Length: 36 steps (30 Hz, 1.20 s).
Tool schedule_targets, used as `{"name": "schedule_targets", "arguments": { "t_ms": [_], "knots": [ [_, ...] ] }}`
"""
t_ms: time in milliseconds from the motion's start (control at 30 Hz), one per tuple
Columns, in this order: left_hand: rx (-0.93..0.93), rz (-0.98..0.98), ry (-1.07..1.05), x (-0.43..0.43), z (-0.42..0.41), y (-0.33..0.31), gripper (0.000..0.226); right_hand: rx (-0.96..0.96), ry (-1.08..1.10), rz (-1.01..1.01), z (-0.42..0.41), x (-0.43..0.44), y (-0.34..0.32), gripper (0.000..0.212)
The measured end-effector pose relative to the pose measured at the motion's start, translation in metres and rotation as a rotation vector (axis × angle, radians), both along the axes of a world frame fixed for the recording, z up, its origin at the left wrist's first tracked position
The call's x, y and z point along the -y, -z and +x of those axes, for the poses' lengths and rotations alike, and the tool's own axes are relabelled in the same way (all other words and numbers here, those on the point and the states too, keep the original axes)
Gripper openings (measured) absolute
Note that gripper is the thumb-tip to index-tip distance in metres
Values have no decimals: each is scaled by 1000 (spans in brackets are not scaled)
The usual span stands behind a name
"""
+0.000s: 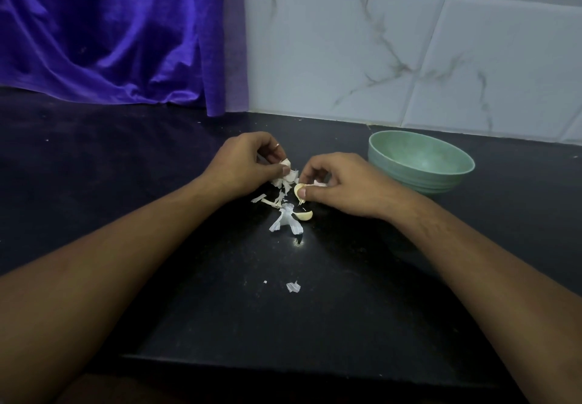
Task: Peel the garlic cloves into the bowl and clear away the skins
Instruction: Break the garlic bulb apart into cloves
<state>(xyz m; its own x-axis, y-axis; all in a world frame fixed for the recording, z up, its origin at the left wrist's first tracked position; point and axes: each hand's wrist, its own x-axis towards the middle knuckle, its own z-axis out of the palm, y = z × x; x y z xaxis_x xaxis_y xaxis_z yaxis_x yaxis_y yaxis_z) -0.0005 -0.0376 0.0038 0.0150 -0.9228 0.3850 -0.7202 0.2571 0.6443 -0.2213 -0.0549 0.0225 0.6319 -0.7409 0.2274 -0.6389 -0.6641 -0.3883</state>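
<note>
Purple cloth (pixel 110 31) hangs down to the black counter (pixel 126 167), well beyond and to the left of the left hand (pixel 242 164).

Left hand: fingers curled, with thumb and fingertips pinching a white, papery garlic piece (pixel 286 167). A ring (pixel 277 145) shows on one finger.

Just below this hand's fingertips, between the two hands, torn skins (pixel 283 202) lie scattered on the counter. A loose clove (pixel 304 215), pale yellow, rests on the counter just nearer the viewer than the right hand's thumb, touching the skins. A small skin scrap (pixel 293 287) lies apart, well toward the viewer from both hands.

Right hand (pixel 343 183): fingers curled, with thumb and forefinger clamped on a held clove (pixel 299 190), pale yellow with a wisp of skin trailing from its lower end. It sits close beside the left hand's garlic piece; whether the two touch cannot be told.

Green bowl (pixel 422 164) stands upright on the counter just beyond and to the right of the right hand. White marbled tile wall (pixel 409 41) rises behind the bowl.
</note>
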Motion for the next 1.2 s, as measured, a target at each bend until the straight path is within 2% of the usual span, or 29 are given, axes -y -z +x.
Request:
{"name": "schedule_targets", "arguments": {
  "t_ms": [133, 267, 367, 533, 633, 733, 800, 967, 1067, 1200],
  "knots": [
    [52, 49, 30, 0, 1, -1, 32, 99, 11, -14, 0, 2, 2, 22],
    [52, 38, 37, -1, 0, -2, 23, 104, 78, -101, 1, 4, 3, 15],
    [-34, -15, -17, -3, -2, -4, 22, 111, 135, -123, -2, 6, -1, 21],
    [-8, 9, -78, -4, 7, -11, 32, -74, 75, -44, -1, 1, -1, 42],
    [106, 78, -75, -8, 13, -19, 38, -90, 0, -15, -1, -2, -4, 34],
    [199, 234, -11, -14, 16, -29, 43, -76, -64, 57, -3, -5, -8, 18],
    [210, 349, 51, -17, 18, -34, 44, -67, -101, 127, -5, -6, -12, 15],
    [16, 534, 285, -22, 14, -37, 32, 50, -192, 373, -11, -7, -21, 17],
    [-59, 566, 389, -25, 11, -39, 28, 156, -146, 348, -12, -4, -21, 18],
    [-89, 535, 423, -28, 16, -46, 40, 192, -68, 330, -20, -1, -29, 25]
  ]
}}
